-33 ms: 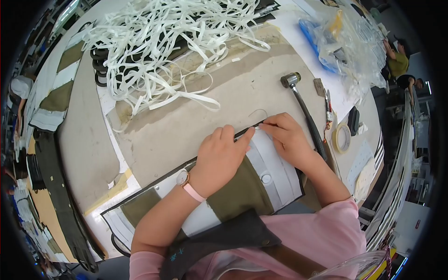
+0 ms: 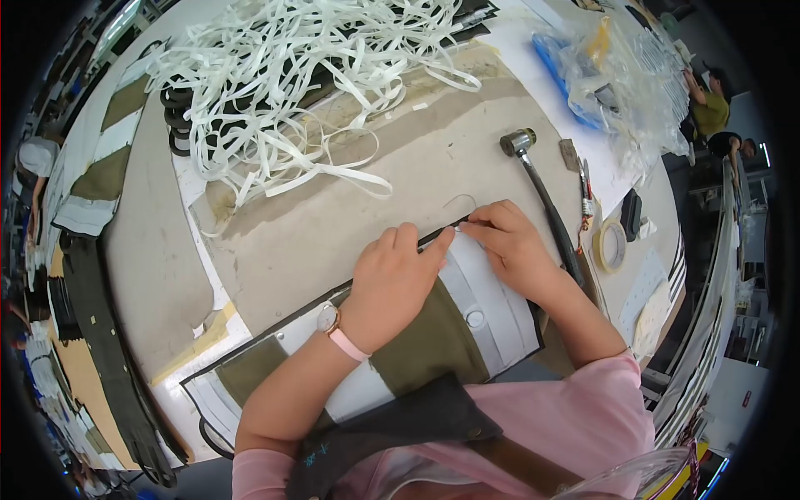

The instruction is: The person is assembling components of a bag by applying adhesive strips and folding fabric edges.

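An olive and white fabric panel [image 2: 433, 342] with a black edge and a round snap lies on the beige worktable [image 2: 333, 225] in front of me. My left hand [image 2: 390, 282], with a pink-strapped watch on its wrist, presses down on the panel, its index finger stretched to the far edge. My right hand [image 2: 510, 246] pinches that same edge with its fingertips, touching the left index finger. A thin pale strip [image 2: 460, 200] loops out on the table just beyond the fingertips.
A hammer [image 2: 542, 192] lies just right of my right hand, with a tape roll [image 2: 611, 246] beyond it. A heap of white strips [image 2: 283, 75] covers the far table. A plastic bag [image 2: 621, 71] sits far right. Dark straps [image 2: 108, 350] lie left. Another person [image 2: 708, 108] stands far right.
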Tool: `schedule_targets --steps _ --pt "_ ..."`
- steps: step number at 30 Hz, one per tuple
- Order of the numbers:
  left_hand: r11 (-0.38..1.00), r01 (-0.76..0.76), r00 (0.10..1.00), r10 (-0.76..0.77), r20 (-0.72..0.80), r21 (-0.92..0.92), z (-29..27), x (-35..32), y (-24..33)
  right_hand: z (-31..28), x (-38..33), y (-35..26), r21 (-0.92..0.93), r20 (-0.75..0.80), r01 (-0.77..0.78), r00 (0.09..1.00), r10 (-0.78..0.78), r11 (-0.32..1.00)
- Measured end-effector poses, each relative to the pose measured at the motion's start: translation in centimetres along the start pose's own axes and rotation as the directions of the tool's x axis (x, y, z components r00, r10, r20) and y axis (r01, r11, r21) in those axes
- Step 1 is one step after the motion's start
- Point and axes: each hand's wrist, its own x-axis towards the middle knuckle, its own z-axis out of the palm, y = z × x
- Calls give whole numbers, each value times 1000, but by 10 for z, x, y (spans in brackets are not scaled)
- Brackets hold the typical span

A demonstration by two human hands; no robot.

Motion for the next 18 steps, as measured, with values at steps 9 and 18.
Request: schedule_targets --steps 9,18 --pt "991 -14 997 23 -70 133 6 -8 8 5 -1 0 -131 41 82 996 -77 988" --pt "993 114 993 -114 -29 13 -47 -67 -11 3 -5 -13 -521 -11 -29 1000 27 853"
